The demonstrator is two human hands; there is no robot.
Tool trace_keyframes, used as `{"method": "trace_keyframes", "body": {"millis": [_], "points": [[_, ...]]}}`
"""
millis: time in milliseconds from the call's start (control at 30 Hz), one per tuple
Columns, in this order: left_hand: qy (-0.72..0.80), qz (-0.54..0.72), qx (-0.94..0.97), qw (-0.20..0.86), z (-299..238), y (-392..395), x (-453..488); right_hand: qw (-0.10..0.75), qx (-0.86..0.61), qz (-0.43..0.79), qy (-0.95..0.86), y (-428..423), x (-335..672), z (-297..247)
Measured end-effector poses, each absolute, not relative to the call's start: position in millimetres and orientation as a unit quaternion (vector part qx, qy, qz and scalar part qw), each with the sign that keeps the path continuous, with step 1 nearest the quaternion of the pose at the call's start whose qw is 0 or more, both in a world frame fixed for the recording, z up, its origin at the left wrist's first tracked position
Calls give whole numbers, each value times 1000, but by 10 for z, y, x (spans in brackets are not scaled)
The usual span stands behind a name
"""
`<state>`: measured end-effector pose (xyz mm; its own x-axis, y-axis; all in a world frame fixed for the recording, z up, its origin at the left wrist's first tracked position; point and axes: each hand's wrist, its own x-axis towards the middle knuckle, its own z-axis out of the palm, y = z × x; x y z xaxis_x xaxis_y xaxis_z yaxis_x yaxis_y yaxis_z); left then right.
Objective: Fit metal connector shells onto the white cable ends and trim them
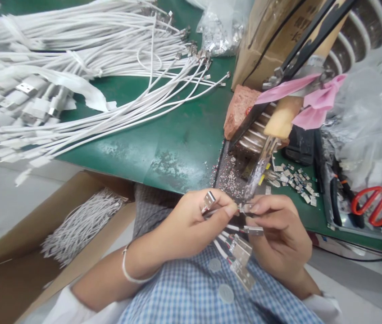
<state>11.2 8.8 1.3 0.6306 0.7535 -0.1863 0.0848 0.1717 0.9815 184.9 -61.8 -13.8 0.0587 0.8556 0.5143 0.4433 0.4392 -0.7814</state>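
My left hand [191, 225] is closed in a pinch on a thin white cable end with a small metal connector shell [209, 200] near the thumb. My right hand [275, 229] is closed too, pinching a metal connector shell [247, 208] at the fingertips, with several more cable ends and metal shells [241, 258] hanging below its palm. Both hands meet close together over my blue checked shirt, just below the tip of a soldering iron [261, 162] on its stand.
A big heap of white USB cables [76, 72] covers the green table [177, 135] at the left. A cardboard box [25, 270] holding white cables sits below the table edge. Small metal parts [295, 180], red scissors [373, 204] and plastic bags lie at the right.
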Motion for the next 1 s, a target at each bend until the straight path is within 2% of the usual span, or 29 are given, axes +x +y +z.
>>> {"method": "trace_keyframes", "body": {"millis": [733,1000], "points": [[347,236,610,672,-20,76,88,527,-512,193,-650,-623,1838,-157],[350,271,693,569,10,79,100,525,-526,146,-653,-574,1812,-129]]}}
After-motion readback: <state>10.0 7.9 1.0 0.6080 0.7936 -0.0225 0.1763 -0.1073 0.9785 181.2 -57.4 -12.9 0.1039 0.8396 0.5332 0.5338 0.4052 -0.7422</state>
